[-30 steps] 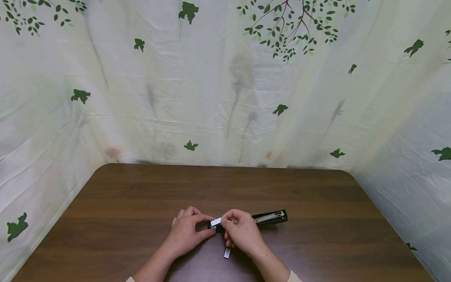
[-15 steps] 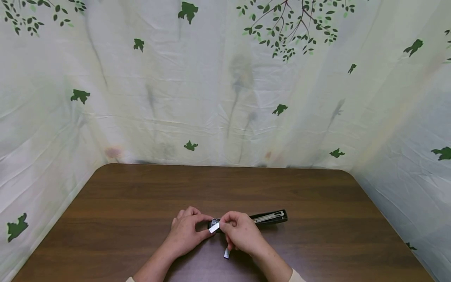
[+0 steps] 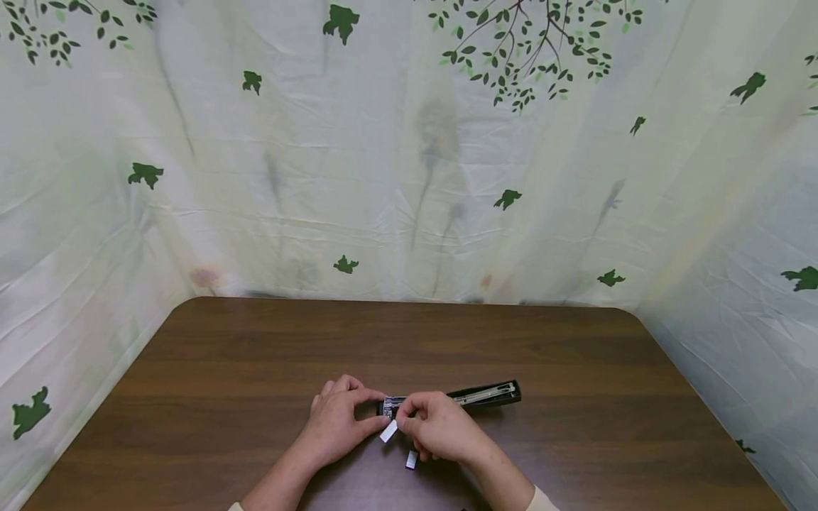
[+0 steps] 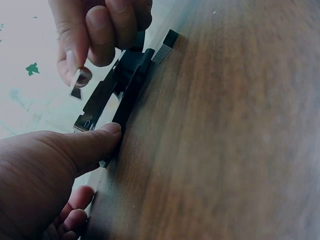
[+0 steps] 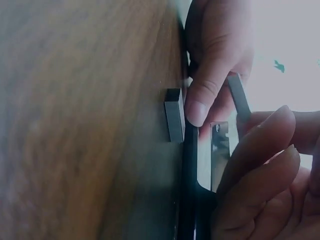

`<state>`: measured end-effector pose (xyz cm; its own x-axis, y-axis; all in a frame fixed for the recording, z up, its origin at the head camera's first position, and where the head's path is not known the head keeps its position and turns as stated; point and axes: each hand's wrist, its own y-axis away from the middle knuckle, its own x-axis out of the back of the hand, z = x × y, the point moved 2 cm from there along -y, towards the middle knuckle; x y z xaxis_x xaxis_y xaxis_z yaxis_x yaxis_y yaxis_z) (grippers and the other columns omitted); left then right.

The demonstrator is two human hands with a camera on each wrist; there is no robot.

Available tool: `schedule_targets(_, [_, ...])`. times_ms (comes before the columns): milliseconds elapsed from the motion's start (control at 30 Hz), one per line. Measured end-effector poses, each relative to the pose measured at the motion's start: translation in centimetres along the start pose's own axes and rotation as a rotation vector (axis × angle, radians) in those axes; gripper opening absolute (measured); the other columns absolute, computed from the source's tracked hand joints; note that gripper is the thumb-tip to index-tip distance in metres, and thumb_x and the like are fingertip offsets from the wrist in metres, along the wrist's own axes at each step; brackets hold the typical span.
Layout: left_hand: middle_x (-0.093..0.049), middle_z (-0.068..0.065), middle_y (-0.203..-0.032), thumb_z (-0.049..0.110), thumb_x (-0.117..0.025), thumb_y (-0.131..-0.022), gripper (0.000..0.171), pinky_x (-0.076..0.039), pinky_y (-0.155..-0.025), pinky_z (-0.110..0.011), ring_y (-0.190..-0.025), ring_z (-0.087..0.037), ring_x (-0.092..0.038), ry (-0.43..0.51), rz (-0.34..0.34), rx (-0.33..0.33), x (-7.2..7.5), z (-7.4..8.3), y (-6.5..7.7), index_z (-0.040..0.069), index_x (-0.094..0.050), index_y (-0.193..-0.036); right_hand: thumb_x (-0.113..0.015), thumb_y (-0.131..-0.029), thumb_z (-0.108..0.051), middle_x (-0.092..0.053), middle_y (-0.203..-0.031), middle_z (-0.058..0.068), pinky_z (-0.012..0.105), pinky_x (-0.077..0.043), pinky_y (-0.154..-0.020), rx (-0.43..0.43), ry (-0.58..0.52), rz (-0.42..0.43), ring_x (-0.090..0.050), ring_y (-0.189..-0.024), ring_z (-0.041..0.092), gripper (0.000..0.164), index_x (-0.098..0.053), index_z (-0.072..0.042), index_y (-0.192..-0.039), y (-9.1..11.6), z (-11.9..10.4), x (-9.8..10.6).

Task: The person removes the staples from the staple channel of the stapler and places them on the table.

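Observation:
A black stapler (image 3: 495, 392) lies opened out on the table, its metal channel facing up. My left hand (image 3: 341, 420) grips its left end between thumb and index finger; in the left wrist view the thumb presses the base's edge. Between the thumb and index finger of my right hand (image 3: 441, 426) is pinched a short silver strip of staples (image 3: 388, 431), slanting just in front of that end. In the right wrist view the pinched strip (image 5: 239, 97) stands apart from the stapler. The right hand covers the stapler's middle in the head view.
A second short strip of staples (image 3: 411, 461) lies on the brown wooden table (image 3: 255, 341) in front of the stapler, close to the right hand's lower fingers. White cloth with green leaf prints (image 3: 383, 177) hangs behind the table and along its sides.
The pinched strip of staples has swung from over the stapler's left end toward the person, tilting more steeply. My right hand has shifted slightly nearer; the left hand keeps its hold.

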<state>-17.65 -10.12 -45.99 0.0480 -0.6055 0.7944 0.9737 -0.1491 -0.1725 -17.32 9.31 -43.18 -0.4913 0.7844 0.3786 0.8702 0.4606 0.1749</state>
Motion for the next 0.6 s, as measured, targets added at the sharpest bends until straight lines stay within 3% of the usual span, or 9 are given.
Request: schedule_targets(600, [-0.055, 0.008, -0.101, 0.040, -0.088, -0.077, 0.030, -0.034, -0.083, -0.037, -0.093, -0.013, -0.045, -0.008, -0.007, 0.017, -0.15, -0.18, -0.22, 0.034, -0.079, -0.104, -0.064, -0.092, -0.009, -0.047, -0.049, -0.007, 0.024, -0.034, -0.042, 0.008, 0.183, -0.100, -0.046, -0.037, 0.006, 0.015, -0.067, -0.013, -0.079, 0.53, 0.24, -0.28])
